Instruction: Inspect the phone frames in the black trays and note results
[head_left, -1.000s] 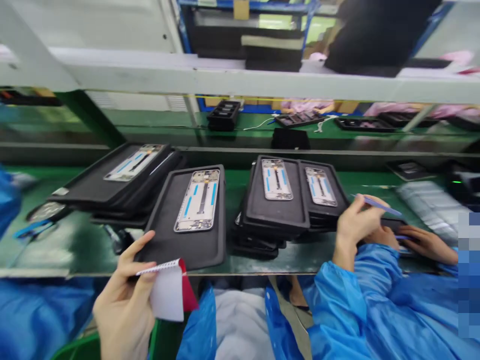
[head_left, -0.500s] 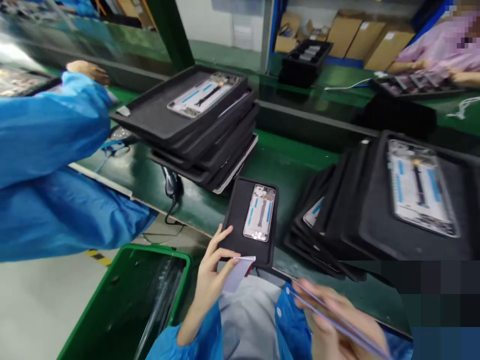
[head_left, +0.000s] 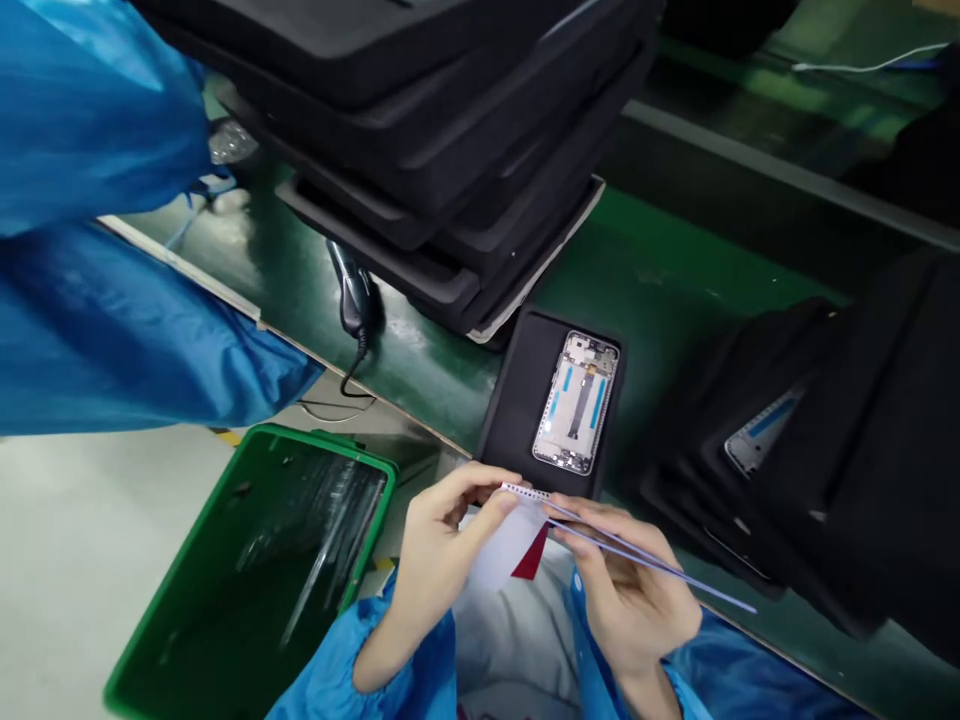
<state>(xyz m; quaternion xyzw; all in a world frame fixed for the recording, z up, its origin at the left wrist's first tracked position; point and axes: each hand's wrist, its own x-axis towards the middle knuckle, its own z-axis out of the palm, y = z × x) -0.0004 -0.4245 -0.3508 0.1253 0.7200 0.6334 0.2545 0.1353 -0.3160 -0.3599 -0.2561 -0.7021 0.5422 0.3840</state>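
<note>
My left hand (head_left: pixel 439 540) pinches a small white sheet (head_left: pixel 495 555) between thumb and fingers. Dark marks run along the sheet's upper edge, and a red piece (head_left: pixel 532 556) shows beneath it. In my right hand (head_left: pixel 630 590) is a pair of thin bluish tweezers (head_left: pixel 705 588); their tips lie close to the sheet's marked edge, and I cannot tell whether they touch it. Just beyond both hands, a phone frame (head_left: pixel 577 405) with blue strips and a dark flex cable lies in a black tray (head_left: pixel 516 400) on the green bench.
A tall stack of black trays (head_left: pixel 450 200) rises behind the tray. More stacked trays (head_left: pixel 847 450) stand at right, with another phone frame (head_left: pixel 761 432) between them. A corded black device (head_left: pixel 352 290) lies at left. Below is a green bin (head_left: pixel 247 580); a co-worker's blue sleeve (head_left: pixel 97 120) reaches in.
My right hand has moved left with the tweezers, up to the sheet in my left hand. The view has tilted down and closer to the bench.
</note>
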